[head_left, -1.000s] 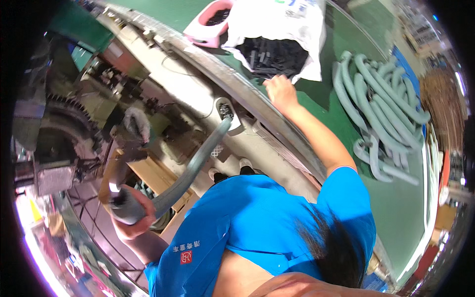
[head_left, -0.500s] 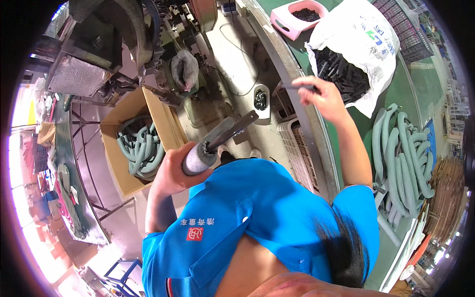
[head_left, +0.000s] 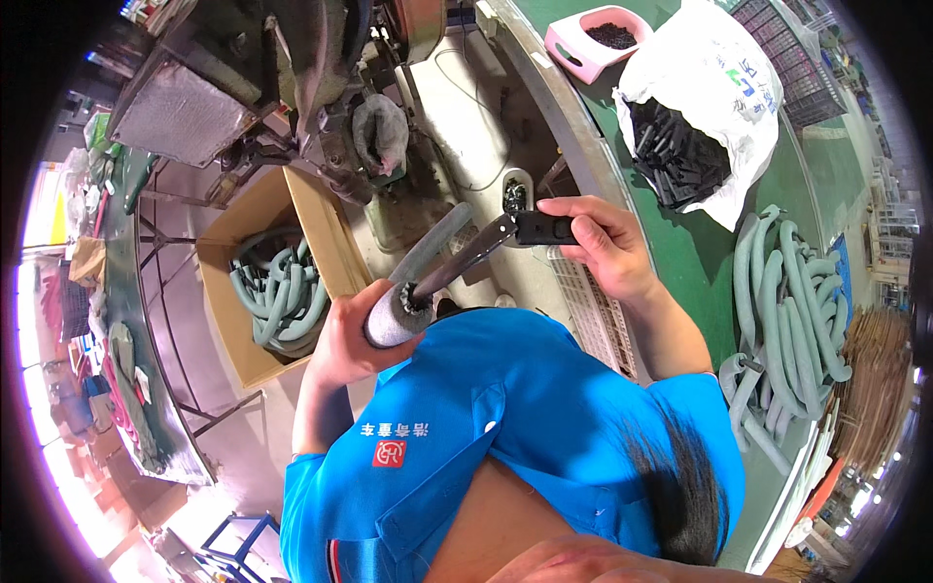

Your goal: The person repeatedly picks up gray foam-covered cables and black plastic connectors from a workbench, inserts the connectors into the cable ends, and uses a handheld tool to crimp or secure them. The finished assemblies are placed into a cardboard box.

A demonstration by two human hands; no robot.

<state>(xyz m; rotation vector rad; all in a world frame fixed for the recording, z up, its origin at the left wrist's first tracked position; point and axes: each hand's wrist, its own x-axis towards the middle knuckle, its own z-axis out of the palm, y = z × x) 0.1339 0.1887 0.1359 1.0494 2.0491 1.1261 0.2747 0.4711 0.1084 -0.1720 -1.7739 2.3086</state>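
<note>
My left hand (head_left: 345,335) is closed around a grey foam-covered tube (head_left: 397,319), held in front of my body. A dark metal bar (head_left: 465,258) sticks out of its open end, and a grey curved foam length (head_left: 432,241) runs beside it. Between the fingers and thumb of my right hand (head_left: 622,255) is a black plastic piece (head_left: 546,229). It meets the far tip of the bar; whether it sits over the tip or only touches it I cannot tell. More black plastic pieces (head_left: 675,151) fill a white sack (head_left: 743,107) on the green table.
A pink scoop-shaped bin (head_left: 575,60) holds small black parts. Grey-green foam tubes (head_left: 792,311) are piled on the green table (head_left: 671,248) at right. At left, a cardboard box (head_left: 335,228) holds more such tubes, below a dark machine (head_left: 185,112). A pale crate (head_left: 598,321) stands beneath the table edge.
My right hand has come left and down from beside the sack, bringing the black plastic piece to the bar's tip. My left hand keeps its hold on the foam-covered tube, nearly still.
</note>
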